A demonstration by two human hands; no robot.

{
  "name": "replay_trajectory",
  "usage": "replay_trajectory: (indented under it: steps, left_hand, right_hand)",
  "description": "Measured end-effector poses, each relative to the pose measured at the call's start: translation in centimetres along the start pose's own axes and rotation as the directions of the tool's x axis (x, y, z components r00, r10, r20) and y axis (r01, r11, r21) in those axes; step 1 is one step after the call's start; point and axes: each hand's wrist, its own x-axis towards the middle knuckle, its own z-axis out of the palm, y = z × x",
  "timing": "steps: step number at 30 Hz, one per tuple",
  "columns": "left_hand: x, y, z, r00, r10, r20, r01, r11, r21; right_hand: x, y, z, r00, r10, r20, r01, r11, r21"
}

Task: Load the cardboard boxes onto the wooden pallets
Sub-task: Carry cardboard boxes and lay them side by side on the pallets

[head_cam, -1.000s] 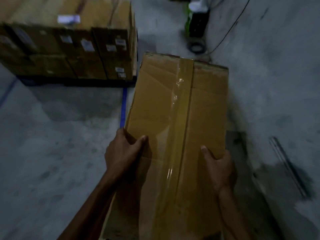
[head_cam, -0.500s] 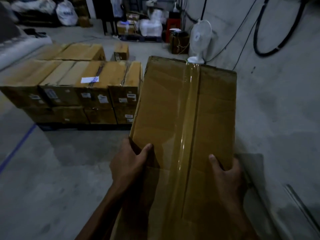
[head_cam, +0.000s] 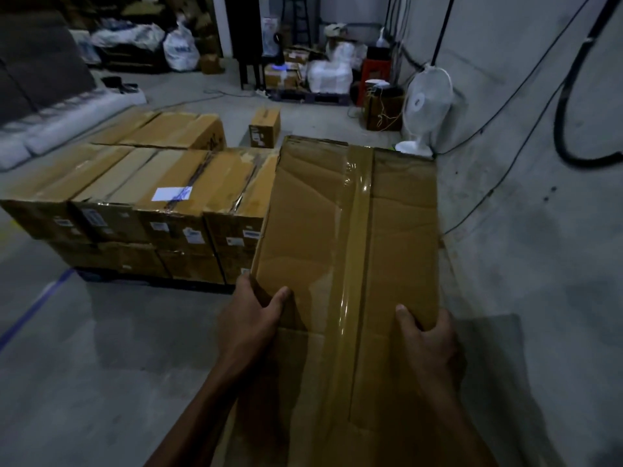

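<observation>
We've got a long cardboard box [head_cam: 340, 264] held out in front of us, taped down the middle with a glossy strip [head_cam: 357, 264]; it sits in the lower centre of the head view, far end pointing away toward the white fan [head_cam: 426, 106] by the wall; left hand [head_cam: 249, 325] grips the box's left edge, thumb lying on the top face, fingers wrapped round the side and hidden under it; right hand [head_cam: 429, 342] grips the right edge the same way, thumb on top, fingers curled over the side, so we cannot tell how far they are spread; box top is creased and dented near the far left corner; just left of the held box stands the loaded stack of boxes [head_cam: 141, 203], two layers high, tops level and touching side by side, one with a white label [head_cam: 171, 193] on top; the stack rests on a dark pallet [head_cam: 151, 281], only its front edge visible; a second, lower group of boxes [head_cam: 168, 131] lies behind it; a small single box [head_cam: 264, 127] stands alone on the concrete floor [head_cam: 84, 365] further back; a blue line [head_cam: 37, 308] runs across the floor at left; black cables [head_cam: 573, 96] hang on the right wall; clutter and bags at the far end are too dim to identify
</observation>
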Motion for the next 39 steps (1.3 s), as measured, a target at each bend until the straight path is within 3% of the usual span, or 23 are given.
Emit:
replay_trajectory:
  steps: [9, 25, 34, 39]
  left_hand:
    - [15.2, 5.7, 6.6, 0.997, -0.028, -0.079, 0.028, 1.000, 0.005]
    - [51.8, 16.9, 17.8, 0.999, 0.017, -0.033, -0.016, 1.000, 0.021]
    - [69.9, 23.3, 27.3, 0.999, -0.031, -0.040, 0.030, 1.000, -0.003]
    - [80.2, 28.8, 31.4, 0.990, -0.083, -0.117, 0.083, 0.997, -0.004]
  right_hand:
    - [16.2, -6.1, 4.4, 0.998, -0.056, -0.003, 0.056, 0.998, -0.001]
    - [48.0, -21.0, 17.3, 0.994, -0.062, -0.087, 0.062, 0.998, -0.001]
    - [69.8, -24.5, 25.5, 0.999, -0.031, -0.044, 0.030, 0.999, -0.021]
    - [82.7, -30.2, 28.7, 0.999, -0.054, 0.009, 0.054, 0.996, -0.069]
